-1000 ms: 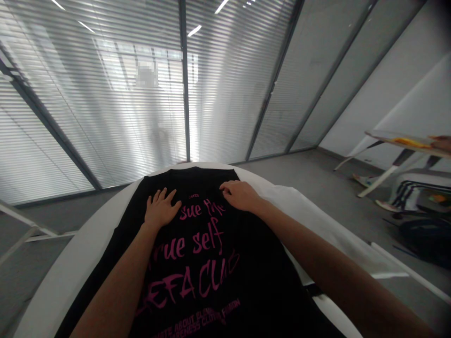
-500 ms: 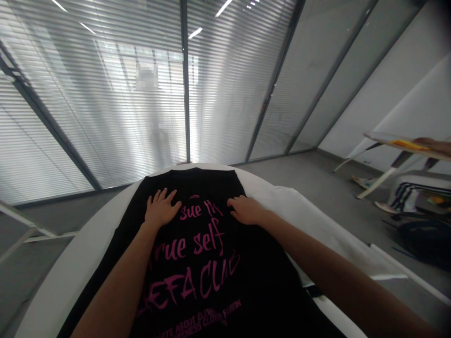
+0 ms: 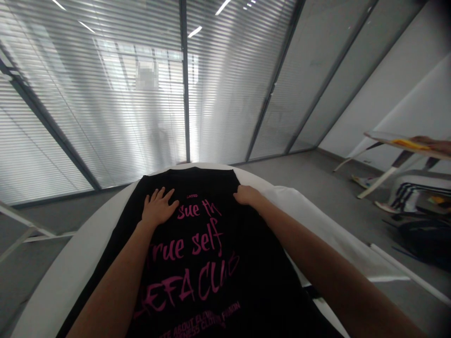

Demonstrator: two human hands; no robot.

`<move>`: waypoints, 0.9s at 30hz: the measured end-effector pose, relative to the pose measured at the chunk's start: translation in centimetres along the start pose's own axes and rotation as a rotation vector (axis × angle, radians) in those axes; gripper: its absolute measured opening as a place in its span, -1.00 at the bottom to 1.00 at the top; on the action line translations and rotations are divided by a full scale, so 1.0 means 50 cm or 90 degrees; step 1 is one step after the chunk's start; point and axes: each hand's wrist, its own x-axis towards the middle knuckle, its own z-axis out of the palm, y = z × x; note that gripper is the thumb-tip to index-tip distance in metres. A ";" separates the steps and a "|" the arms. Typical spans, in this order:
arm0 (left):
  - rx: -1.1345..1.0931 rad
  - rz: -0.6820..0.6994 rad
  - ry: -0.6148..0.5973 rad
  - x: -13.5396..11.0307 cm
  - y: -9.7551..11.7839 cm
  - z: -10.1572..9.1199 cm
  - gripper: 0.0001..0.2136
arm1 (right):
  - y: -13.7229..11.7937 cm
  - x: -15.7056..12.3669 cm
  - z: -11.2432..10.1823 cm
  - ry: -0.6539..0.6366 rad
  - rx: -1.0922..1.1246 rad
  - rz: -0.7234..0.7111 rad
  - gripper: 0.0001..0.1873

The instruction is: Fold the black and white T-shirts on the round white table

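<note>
A black T-shirt (image 3: 246, 263) with pink lettering is spread over a white board with a rounded far end (image 3: 59, 281). Its collar side lies at the far end, and the print reads upright toward me. My left hand (image 3: 158, 209) rests flat on the upper left of the shirt, fingers spread, left of the lettering. At the shirt's right edge, my right hand (image 3: 247, 195) has its fingers curled in and closed on the black fabric. Its fingertips are partly hidden. The lower part of the shirt runs out of view between my forearms.
White cloth (image 3: 299, 206) hangs at the board's right side. Beyond stands a glass partition with blinds (image 3: 225, 94). On the right, another person's hand (image 3: 423, 140) is by a yellow item on a table (image 3: 378, 136); a dark bag (image 3: 423, 239) sits below. White metal legs (image 3: 31, 230) stand at left.
My right hand has shifted slightly right and away from me to the shirt's edge, and its fingers have curled in. The shirt and my left hand have moved slightly left.
</note>
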 end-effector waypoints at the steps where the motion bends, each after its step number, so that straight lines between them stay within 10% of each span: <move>1: 0.001 0.000 -0.002 0.000 0.002 -0.001 -0.39 | -0.002 0.007 0.005 0.002 0.016 0.008 -0.65; 12: -0.021 -0.006 -0.072 -0.002 0.032 -0.025 -0.36 | 0.007 0.020 -0.006 0.074 0.324 -0.019 -0.40; 18: -0.372 0.070 0.056 -0.009 0.110 -0.076 -0.55 | -0.067 -0.043 -0.009 0.167 0.393 -0.310 -0.33; 22: -0.725 0.106 -0.008 -0.025 0.156 -0.108 -0.47 | -0.141 -0.111 0.028 0.132 0.296 -0.483 -0.29; 27: -0.608 0.106 0.091 -0.027 0.153 -0.114 -0.45 | -0.189 -0.177 0.057 0.048 0.200 -0.529 -0.27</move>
